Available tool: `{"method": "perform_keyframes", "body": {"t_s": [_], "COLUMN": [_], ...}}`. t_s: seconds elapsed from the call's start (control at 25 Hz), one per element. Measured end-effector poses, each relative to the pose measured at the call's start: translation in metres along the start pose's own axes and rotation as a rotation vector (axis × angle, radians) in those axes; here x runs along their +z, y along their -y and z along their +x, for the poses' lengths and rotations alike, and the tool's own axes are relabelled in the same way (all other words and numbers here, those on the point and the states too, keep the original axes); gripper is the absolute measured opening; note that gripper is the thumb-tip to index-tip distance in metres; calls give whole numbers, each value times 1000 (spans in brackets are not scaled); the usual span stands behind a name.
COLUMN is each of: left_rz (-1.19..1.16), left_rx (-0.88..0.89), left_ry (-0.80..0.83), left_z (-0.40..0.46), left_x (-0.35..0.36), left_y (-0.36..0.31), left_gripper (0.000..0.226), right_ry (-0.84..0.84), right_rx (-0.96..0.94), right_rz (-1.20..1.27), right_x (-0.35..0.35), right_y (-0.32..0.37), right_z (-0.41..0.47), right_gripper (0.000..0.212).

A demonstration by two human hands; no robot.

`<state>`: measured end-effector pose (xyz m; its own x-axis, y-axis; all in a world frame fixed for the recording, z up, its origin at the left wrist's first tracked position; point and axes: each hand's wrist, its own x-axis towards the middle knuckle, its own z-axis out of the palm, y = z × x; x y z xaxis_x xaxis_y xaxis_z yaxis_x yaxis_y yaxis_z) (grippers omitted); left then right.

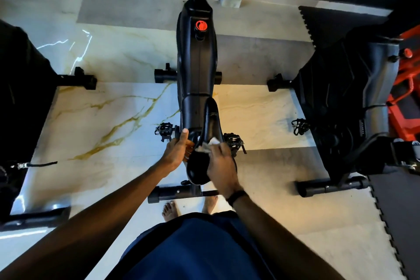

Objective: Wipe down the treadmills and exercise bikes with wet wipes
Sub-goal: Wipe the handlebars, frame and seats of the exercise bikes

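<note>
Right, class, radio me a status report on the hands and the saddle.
Left hand grips saddle side. Right hand presses wet wipe on it. Nothing obstructing.

Head view, steeply downward, close over bike saddle (205, 141), edges warped.

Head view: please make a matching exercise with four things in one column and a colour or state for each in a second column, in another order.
Things:
1. knob
2. wet wipe
3. saddle
4. left hand

Colours or states:
A. black
B. red
C. grips the saddle's left edge
D. white, held on the saddle by the right hand

Pairs: 1-B, 2-D, 3-A, 4-C
</note>
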<state>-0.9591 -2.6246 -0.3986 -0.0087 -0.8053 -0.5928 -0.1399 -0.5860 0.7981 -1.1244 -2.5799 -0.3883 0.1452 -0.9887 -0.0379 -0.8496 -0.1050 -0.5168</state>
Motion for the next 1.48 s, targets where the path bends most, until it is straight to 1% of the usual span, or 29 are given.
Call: {"method": "perform_keyframes", "body": {"t_s": [0.12, 0.2, 0.28, 0.32, 0.4, 0.44, 0.48, 0.56, 0.64, 0.76, 0.84, 0.88, 0.96, 1.04, 1.08, 1.12, 1.2, 1.28, 1.32, 1.4, 1.48], "left_rz": [-107, -134, -170, -183, -208, -220, -227, -252, -243, -219, -231, -231, -237, -254, -258, -252, -230, -209, -198, -194, -215], "left_rx": [-34, -46, -60, -61, -58, -55, -50, -51, -56, -64, -74, -71, -61, -62, -63, -64, -61, -52, -40, -24, -23], "left_ry": [-35, -61, -77, -84, -95, -102, -112, -132, -138, -118, -113, -121, -164, -224, -238, -237, -221, -226, -230, -238, -236], "left_z": [-7, -11, -12, -11, -11, -11, -11, -13, -17, -25, -28, -29, -29, -27, -26, -26, -26, -29, -31, -34, -36], "left_x": [1, 1, 1, 1, 0, 1, 3, 5, 6, 4, 2, 2, 2, 2, 3, 4, 8, 11, 12, 11, 10], "left_y": [-3, -4, -3, -2, -2, -1, 0, 0, -2, -7, -10, -9, -4, 2, 3, 3, 3, 3, 1, 1, 2], "left_gripper": [75, 73, 75, 77, 77, 76, 75, 75, 75, 75, 73, 73, 73, 72, 72, 73, 73, 69, 68, 68, 69], "right_ry": [-40, -50, -43, -21, 128, 221, 265, 203, 114, 115, 107, 103, 155, 191, 163, 118, 47, 78, 83, 25, -82], "right_rx": [-26, -35, -97, -148, -239, -269, -298, -291, -268, -157, -132, -188, -389, -561, -585, -564, -459, -363, -305, -132, 29], "right_rz": [1, 22, 3, -22, -88, -110, -108, -58, -71, -146, -220, -322, -493, -465, -443, -406, -352, -298, -199, 81, 221], "right_x": [-15, -27, -24, -16, 3, 8, 8, -1, -16, -26, -17, -11, -5, -9, -14, -16, -23, -33, -37, -41, -39], "right_y": [2, 4, -2, -6, -17, -22, -26, -19, -1, 14, 18, 17, 12, 1, -2, -5, -4, 1, -1, -7, -10], "right_z": [83, 114, 91, 59, -12, -34, -36, 3, 68, 157, 169, 162, 128, 99, 104, 121, 161, 189, 196, 195, 174], "right_gripper": [34, 30, 29, 35, 50, 53, 53, 49, 40, 22, 13, 12, 15, 16, 13, 10, 15, 24, 27, 25, 25]}}
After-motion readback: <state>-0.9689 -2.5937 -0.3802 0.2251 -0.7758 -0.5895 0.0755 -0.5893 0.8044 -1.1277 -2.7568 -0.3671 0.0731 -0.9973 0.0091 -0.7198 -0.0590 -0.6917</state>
